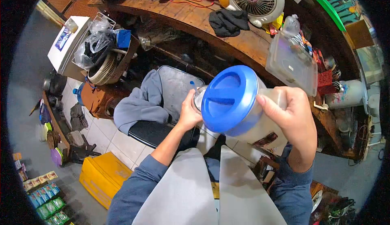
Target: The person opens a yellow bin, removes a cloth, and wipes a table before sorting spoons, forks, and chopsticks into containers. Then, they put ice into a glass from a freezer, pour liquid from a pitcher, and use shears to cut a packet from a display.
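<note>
A pitcher with a round blue lid (229, 99) and a clouded, see-through body (260, 129) is tilted to the left in front of me. My right hand (290, 111) is wrapped round its handle side, the thumb lying along the body near the lid. In my left hand (189, 113) is a clear glass (199, 98), its rim close beside the lid's left edge. A thin blue stick-like piece (193, 84) pokes up out of the glass. The lid hides part of the glass and some left fingers.
Behind the hands stands a chair (178, 85) with a grey cloth (142, 99) over it. A wooden bench (183, 18) carries a fan (254, 0), a black cloth (228, 22) and a clear plastic box (291, 60). A yellow crate (103, 176) sits at lower left.
</note>
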The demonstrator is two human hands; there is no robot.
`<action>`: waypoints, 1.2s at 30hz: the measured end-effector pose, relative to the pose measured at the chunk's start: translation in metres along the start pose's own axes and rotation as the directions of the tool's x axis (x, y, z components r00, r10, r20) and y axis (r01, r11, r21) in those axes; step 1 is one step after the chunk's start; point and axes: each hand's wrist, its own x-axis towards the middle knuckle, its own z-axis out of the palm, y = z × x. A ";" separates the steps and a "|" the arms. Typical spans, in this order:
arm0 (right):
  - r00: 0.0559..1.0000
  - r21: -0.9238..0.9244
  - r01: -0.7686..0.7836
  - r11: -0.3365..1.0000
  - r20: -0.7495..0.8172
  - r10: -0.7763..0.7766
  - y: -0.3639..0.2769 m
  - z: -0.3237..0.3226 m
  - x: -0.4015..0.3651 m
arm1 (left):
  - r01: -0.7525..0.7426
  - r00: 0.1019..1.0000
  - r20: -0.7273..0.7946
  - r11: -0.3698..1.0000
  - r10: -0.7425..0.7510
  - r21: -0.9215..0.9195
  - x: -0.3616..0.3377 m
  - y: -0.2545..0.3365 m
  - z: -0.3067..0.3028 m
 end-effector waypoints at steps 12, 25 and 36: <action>0.999 -0.151 -0.039 0.988 0.006 0.040 -0.005 -0.004 0.006 | -0.003 1.000 0.029 1.000 0.003 -0.022 0.004 -0.036 0.016; 0.998 -0.247 -0.053 0.967 -0.033 0.047 -0.008 -0.012 -0.008 | -0.086 0.990 0.122 0.993 0.075 0.086 -0.004 -0.032 0.024; 0.995 -0.314 -0.059 0.947 -0.093 0.031 -0.012 -0.021 -0.017 | -0.081 0.985 0.149 0.996 0.087 -0.045 -0.001 -0.033 0.036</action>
